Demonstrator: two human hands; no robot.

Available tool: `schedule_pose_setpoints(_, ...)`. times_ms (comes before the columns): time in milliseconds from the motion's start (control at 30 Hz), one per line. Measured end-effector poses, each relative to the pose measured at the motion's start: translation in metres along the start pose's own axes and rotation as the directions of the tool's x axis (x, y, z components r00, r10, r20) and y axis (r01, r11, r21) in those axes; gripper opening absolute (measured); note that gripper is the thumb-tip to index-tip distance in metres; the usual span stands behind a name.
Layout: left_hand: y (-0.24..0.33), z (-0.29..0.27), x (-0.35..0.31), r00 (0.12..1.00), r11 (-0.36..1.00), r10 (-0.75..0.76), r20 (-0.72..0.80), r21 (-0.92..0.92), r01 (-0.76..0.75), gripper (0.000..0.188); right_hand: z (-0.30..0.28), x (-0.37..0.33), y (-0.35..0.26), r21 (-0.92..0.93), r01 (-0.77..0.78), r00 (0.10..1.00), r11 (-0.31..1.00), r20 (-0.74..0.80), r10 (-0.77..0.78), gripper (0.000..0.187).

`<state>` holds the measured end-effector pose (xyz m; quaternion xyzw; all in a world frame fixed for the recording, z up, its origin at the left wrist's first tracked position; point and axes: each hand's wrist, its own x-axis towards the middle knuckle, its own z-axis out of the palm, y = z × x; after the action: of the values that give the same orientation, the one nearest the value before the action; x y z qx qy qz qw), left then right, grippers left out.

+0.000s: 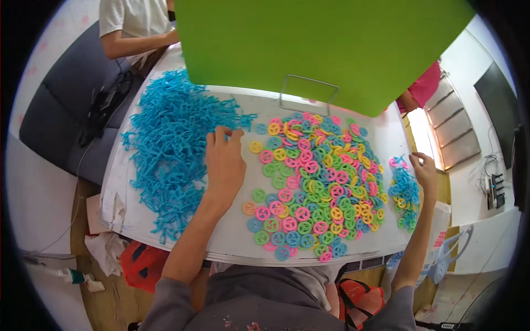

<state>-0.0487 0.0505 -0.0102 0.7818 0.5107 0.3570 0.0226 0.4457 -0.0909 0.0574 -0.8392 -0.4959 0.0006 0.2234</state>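
Note:
A large heap of thin blue plastic pieces (165, 127) covers the left of the white table (243, 237). My left hand (225, 168) hovers at its right edge, palm down, fingers bent together; the fingertips are turned away, hiding anything in them. Many small spoked plastic wheels (317, 187) in pink, green, yellow and blue spread across the middle. At the right edge, a smaller pile of blue pieces with wheels (404, 193) lies beside my right hand (425, 172). Its bent fingers are apart near a blue piece with pink wheels (398, 161), with nothing visible between them.
A big green board (314, 49) rises over the table's far side, behind a metal wire frame (309, 80). A person in a white shirt (135, 27) is at the far left; a pink sleeve (425, 85) shows at right. Red bags (144, 265) sit below the front edge.

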Motion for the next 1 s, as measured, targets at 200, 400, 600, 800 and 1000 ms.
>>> schedule_pose_setpoints(200,-0.022,-0.012,0.004,0.987,0.987,-0.136,0.091,0.102,0.127,0.028,0.039,-0.026,-0.116,0.34,0.186,0.982,0.922,-0.037,-0.185,0.022)
schedule_pose_setpoints(400,-0.024,-0.013,0.006,0.98,0.988,-0.153,0.129,-0.01,0.156,0.015,0.075,-0.056,-0.187,0.669,0.17,0.964,0.724,0.04,-0.263,0.018)
schedule_pose_setpoints(600,-0.012,-0.035,0.022,0.993,0.986,-0.077,-0.088,-0.157,0.062,0.007,0.093,-0.077,-0.222,0.75,0.155,0.961,0.643,0.035,-0.273,0.014)
schedule_pose_setpoints(800,0.004,-0.039,0.024,0.972,0.85,-0.214,-0.099,-0.508,0.136,0.006,0.096,-0.094,-0.244,0.78,0.265,0.902,0.566,0.007,-0.431,0.014)
schedule_pose_setpoints(1000,0.032,-0.028,0.01,0.939,0.392,-0.195,0.284,-0.855,0.34,0.013,0.099,-0.11,-0.266,0.846,0.216,0.83,0.488,0.105,-0.548,0.039)
